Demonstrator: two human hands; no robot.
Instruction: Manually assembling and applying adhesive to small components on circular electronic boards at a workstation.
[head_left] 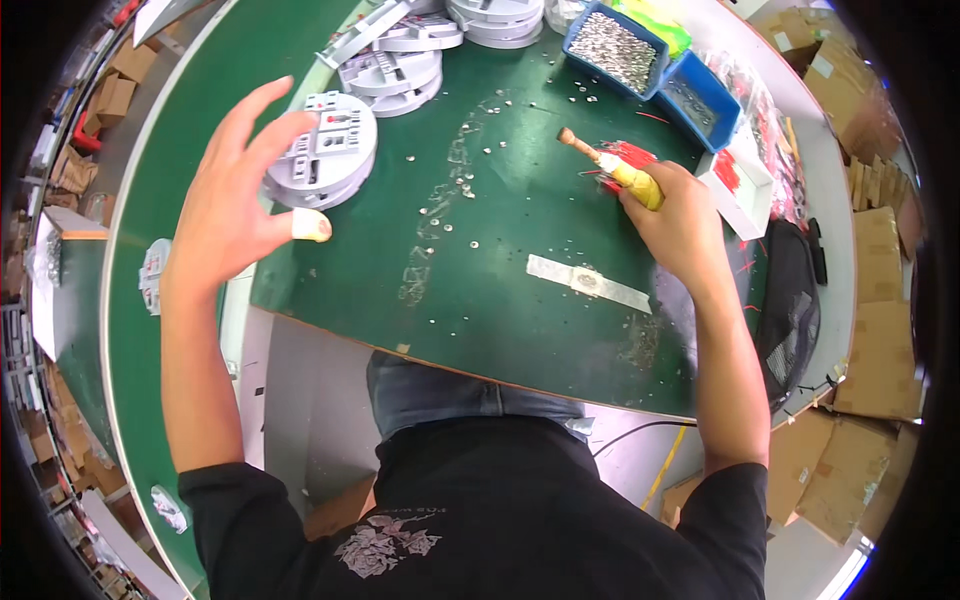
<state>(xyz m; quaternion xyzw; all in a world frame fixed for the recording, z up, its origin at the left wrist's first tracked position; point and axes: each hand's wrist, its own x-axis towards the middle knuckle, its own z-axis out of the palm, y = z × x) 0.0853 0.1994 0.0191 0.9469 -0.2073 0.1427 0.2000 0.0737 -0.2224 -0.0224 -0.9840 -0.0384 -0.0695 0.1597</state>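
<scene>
My left hand (pixel 235 190) is raised with thumb and fingers spread, holding nothing; its thumb tip is wrapped in whitish tape. Close by its fingertips sits a short stack of round grey plastic housings (pixel 325 165), with red and dark small parts on the top one. My right hand (pixel 675 215) is closed round a yellow-wrapped hand tool (pixel 632 180) with a narrow brown, knobbed end pointing up and left. The exact kind of tool is unclear. Thin red wires (pixel 630 152) lie on the green table just beyond it.
More grey housings (pixel 395 75) are piled at the back left. Blue bins (pixel 615 55) of small metal parts stand at the back right, near a white box (pixel 745 190) with red pieces. Small metal bits and a tape strip (pixel 588 283) dot the table. A black mesh bag (pixel 790 300) lies right.
</scene>
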